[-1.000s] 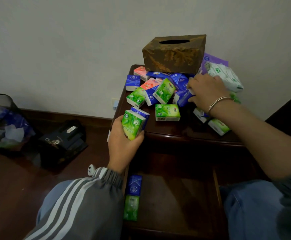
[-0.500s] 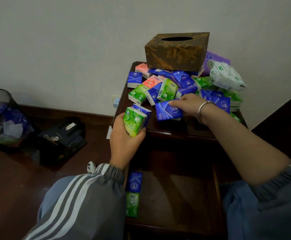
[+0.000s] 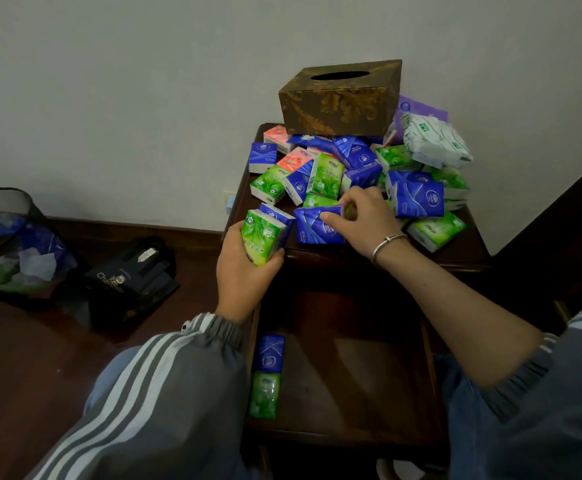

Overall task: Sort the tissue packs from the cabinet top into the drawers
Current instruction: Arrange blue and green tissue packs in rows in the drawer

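Observation:
Several small tissue packs (image 3: 327,174) in green, blue and pink lie heaped on the dark wooden cabinet top (image 3: 455,251). My left hand (image 3: 244,275) grips a green pack (image 3: 261,237) with a blue pack (image 3: 277,214) behind it, at the cabinet's front left corner. My right hand (image 3: 365,220) pinches a blue pack (image 3: 317,226) on top of a green one, right beside the left hand's stack. The open drawer (image 3: 358,375) below holds a blue pack (image 3: 269,353) and a green pack (image 3: 264,394) along its left side.
A brown patterned tissue box (image 3: 338,98) rests on the heap at the back. A larger white-green tissue bag (image 3: 431,140) lies at the back right. On the floor to the left are a black bin (image 3: 12,244) with wrappers and a black box (image 3: 130,278).
My right hand came from the back right of the heap to the front with a blue pack and now holds it close to the left hand's stack. The left hand barely moved.

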{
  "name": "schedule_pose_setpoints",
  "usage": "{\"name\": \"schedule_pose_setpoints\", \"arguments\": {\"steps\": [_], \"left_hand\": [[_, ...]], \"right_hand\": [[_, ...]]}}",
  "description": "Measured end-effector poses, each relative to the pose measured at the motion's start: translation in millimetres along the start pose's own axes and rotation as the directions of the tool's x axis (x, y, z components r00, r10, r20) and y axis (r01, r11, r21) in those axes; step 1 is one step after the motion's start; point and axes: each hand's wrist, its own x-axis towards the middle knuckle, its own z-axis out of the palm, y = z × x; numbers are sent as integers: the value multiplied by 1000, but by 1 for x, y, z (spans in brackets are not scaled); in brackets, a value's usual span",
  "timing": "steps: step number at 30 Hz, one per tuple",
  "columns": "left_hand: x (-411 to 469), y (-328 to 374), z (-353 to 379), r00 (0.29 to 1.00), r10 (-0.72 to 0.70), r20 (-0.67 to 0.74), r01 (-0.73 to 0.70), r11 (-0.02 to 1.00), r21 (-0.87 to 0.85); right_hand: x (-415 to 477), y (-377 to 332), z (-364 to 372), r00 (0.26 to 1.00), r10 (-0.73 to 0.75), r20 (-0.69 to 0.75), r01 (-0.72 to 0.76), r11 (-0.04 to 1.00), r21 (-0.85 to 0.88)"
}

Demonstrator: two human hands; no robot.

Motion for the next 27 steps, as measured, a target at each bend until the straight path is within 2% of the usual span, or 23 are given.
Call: {"name": "schedule_pose_setpoints", "arguments": {"steps": [2,5,7,8,9,11,13,14,16,19,21,22,23,25,26,27], "left_hand": [[1,3,-5,999,-44,25,45,998,-40],[-4,1,-21,991,-135,-20,131,979,-154],[-15,-8,-35,973,-222,-64,208,962,-178],[-23,-14,-40,958,-278,-69,263,949,-175],[-31,-21,-43,937,-342,-67,327,930,-169],[-50,-34,-45,880,-473,-46,461,873,-160],[-63,-44,-41,808,-589,8,585,799,-140],[-66,-47,-38,776,-630,38,629,766,-137],[-65,-51,-35,743,-667,54,668,735,-119],[-59,-56,-35,767,-642,5,641,766,-42],[-57,-58,-34,756,-654,2,654,756,-18],[-57,-59,-33,741,-671,7,671,741,-17],[-57,-60,-32,729,-684,12,684,729,-14],[-56,-60,-32,730,-683,25,683,730,14],[-55,-60,-32,736,-675,38,675,737,26],[-54,-59,-32,742,-669,52,668,743,30]], "right_hand": [[-14,-3,-4,996,-50,-69,56,994,88],[-46,5,-15,990,52,-134,-2,938,348],[-76,20,-14,980,194,-40,-137,812,567],[-94,29,-9,960,266,87,-253,688,681],[-112,38,-1,908,332,254,-402,529,747],[-143,56,27,694,426,580,-703,229,673],[-158,72,58,474,505,721,-860,91,502],[-160,80,73,411,544,731,-891,68,450],[-157,96,102,367,612,701,-907,70,415],[-153,112,136,348,651,675,-905,45,423],[-159,123,154,339,657,674,-916,66,396],[-165,128,161,338,672,659,-928,123,350],[-172,133,166,351,694,629,-936,236,261],[-180,143,170,438,710,551,-855,519,10],[-178,145,170,479,695,537,-805,591,-47],[-174,146,168,503,674,541,-783,620,-45]]}}
